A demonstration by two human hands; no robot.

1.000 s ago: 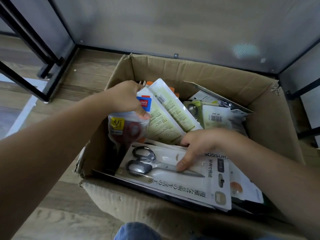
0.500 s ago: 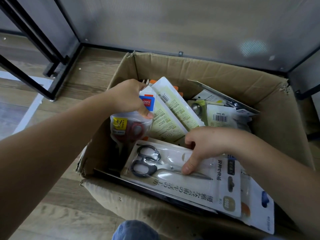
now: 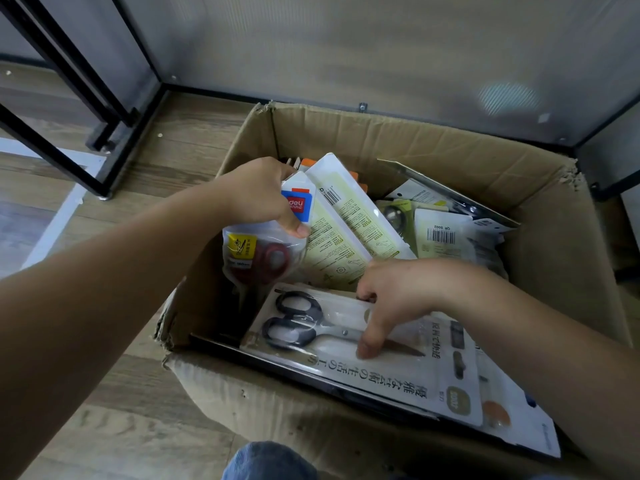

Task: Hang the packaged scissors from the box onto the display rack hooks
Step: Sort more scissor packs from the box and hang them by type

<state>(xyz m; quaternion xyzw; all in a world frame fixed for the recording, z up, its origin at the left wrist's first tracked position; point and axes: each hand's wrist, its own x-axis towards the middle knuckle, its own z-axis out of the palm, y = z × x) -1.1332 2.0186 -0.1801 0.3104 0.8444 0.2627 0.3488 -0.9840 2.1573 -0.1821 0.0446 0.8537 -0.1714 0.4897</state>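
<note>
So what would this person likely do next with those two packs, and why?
Probably lift the black-handled scissors pack out of the box: the right hand already grips its top edge, and the left hand holds the red-handled pack.

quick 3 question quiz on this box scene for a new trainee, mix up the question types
1. True or false: the left hand holds the pack with red-handled scissors.
2. Which pack does the right hand grip? A) the barcode pack B) the black-handled scissors pack C) none
3. Fill in: all the packs lie inside a cardboard ___.

Key: 1 true; 2 B; 3 box
</note>
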